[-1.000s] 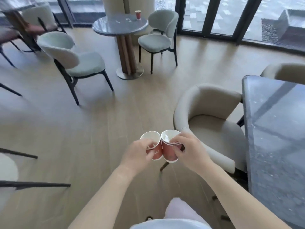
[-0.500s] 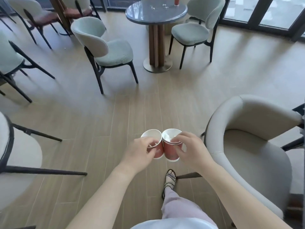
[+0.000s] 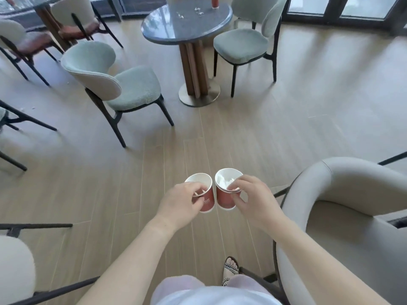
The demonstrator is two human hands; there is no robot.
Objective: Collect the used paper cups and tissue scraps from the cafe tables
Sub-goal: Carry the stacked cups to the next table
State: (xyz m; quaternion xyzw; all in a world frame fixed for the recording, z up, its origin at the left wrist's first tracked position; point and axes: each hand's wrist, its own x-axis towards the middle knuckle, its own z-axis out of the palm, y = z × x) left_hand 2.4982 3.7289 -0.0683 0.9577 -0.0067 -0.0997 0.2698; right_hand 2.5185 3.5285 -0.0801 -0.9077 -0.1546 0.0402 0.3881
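My left hand [image 3: 179,204] grips a red paper cup [image 3: 207,200] with a white inside, its thumb hooked over the rim. My right hand [image 3: 253,199] pinches the rim of a second red cup [image 3: 223,198], which looks like nested cups and holds white tissue. The two cups sit side by side in front of me, over the wooden floor. Ahead stands a round grey table [image 3: 187,25] with several small tissue scraps [image 3: 200,11] and another red cup [image 3: 215,1] at its far edge.
A pale green chair [image 3: 114,80] stands left of the round table and another [image 3: 244,40] right of it. A beige armchair [image 3: 343,208] is close on my right. More chairs [image 3: 19,40] line the left side. Glass doors run along the back.
The view has moved forward, so the round table and its chairs are nearer. The two cups have parted slightly; both hands keep their hold.
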